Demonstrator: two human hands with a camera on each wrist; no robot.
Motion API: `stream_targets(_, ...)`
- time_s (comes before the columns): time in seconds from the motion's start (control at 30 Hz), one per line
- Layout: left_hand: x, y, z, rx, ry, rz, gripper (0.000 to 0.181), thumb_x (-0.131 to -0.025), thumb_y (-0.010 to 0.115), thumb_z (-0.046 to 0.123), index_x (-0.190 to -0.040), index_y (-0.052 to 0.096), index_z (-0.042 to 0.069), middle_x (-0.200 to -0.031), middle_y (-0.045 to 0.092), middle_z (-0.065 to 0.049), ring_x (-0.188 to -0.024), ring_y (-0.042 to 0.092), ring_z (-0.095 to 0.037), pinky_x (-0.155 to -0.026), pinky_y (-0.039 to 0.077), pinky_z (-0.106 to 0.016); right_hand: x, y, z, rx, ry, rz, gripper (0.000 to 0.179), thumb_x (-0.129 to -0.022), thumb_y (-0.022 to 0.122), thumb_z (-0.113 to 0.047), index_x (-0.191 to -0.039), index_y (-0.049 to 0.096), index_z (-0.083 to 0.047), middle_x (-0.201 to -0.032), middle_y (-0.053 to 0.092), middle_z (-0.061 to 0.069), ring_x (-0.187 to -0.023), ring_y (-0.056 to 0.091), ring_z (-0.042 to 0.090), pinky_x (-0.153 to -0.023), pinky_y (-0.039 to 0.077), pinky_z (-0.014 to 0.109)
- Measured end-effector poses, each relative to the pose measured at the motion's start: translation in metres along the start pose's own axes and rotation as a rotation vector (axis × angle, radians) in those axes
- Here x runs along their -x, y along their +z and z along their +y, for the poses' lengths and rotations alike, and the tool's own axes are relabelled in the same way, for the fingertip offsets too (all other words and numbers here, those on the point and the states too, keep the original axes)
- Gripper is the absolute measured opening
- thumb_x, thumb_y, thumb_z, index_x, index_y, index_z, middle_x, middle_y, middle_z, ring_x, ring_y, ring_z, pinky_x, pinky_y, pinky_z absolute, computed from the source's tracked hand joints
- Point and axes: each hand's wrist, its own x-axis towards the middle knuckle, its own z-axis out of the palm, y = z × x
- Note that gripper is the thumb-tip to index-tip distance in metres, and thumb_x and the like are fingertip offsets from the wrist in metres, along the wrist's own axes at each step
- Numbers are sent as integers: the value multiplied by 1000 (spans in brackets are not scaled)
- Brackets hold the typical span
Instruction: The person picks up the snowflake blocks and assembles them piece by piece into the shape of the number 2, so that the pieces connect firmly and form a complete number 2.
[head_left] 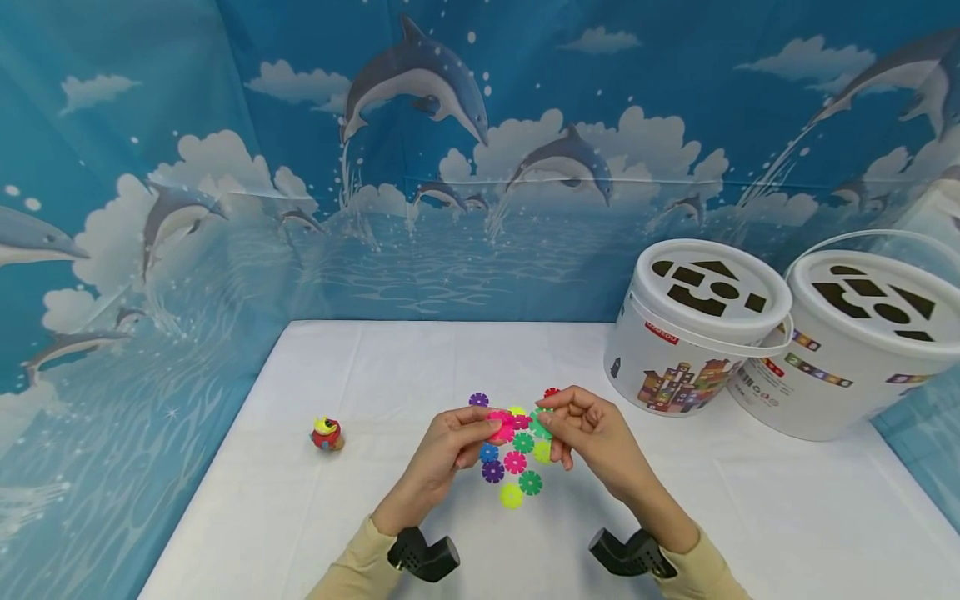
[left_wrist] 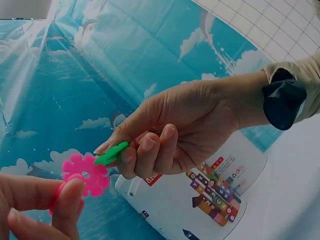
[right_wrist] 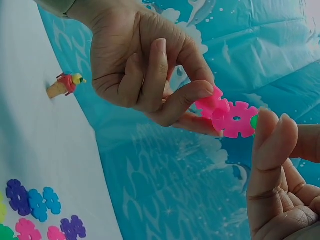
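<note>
- Head view, hands: I locate the left hand (head_left: 450,442) and the right hand (head_left: 596,429) raised over the middle of the white table (head_left: 247,517). The left hand pinches the pink discs (head_left: 502,431); the right hand pinches the green disc (head_left: 540,423). The raised position presumably gives clearance above the loose discs (head_left: 514,462) lying between and below the hands.
- Head view, surroundings: The left bucket (head_left: 630,358) and the right bucket (head_left: 802,408) sit side by side at far right, lids on; the toy figure (head_left: 327,433) sits at left. I judge this spacing leaves both arms working room.
- Left wrist view: I note a thumb-and-finger grip by the left hand, exposing the notched rim towards the right hand. The green disc is turned nearly edge-on, probably to present its rim to those notches. I cannot tell whether they engage.
- Right wrist view: The pink discs overlap and appear slotted together. The left hand grasps the farther-left one, likely leaving the other accessible. The right hand's fingers hide most of the green disc.
</note>
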Motion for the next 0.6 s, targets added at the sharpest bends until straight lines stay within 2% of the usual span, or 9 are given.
stream_targets(0.13,-2,0,-1,112,-59,-54,39,-90,63,18,-121,59,-5,-67,58,4,-40,31,-5,-42,24,-18,0,0,-1,-21,24,7,27,-94,60,-10,-110,53,11,-72,58,9,-49,56,16,-47,49,23)
stream_targets(0.27,-3,-2,-2,210,-93,-93,35,-92,60,16,-122,58,-3,-68,60,4,-39,32,-4,-42,24,-17,1,1,-2,-47,30,42,25,-95,60,-11,-108,54,9,-73,59,9,-50,55,17,-48,49,23)
stream_targets(0.47,-2,-7,-5,398,-94,-151,17,-96,52,14,-103,67,10,-68,61,6,-40,31,-2,-43,23,-17,1,-1,-3,-117,15,133,18,-94,60,-10,-104,57,4,-73,62,7,-49,55,15,-48,48,21)
stream_targets(0.6,-2,-8,-5,511,-111,-197,18,-97,49,13,-91,66,13,-73,64,6,-43,32,-2,-45,24,-17,1,-1,-2,-142,26,121,16,-95,59,-10,-104,57,3,-73,62,4,-50,55,13,-48,48,20)
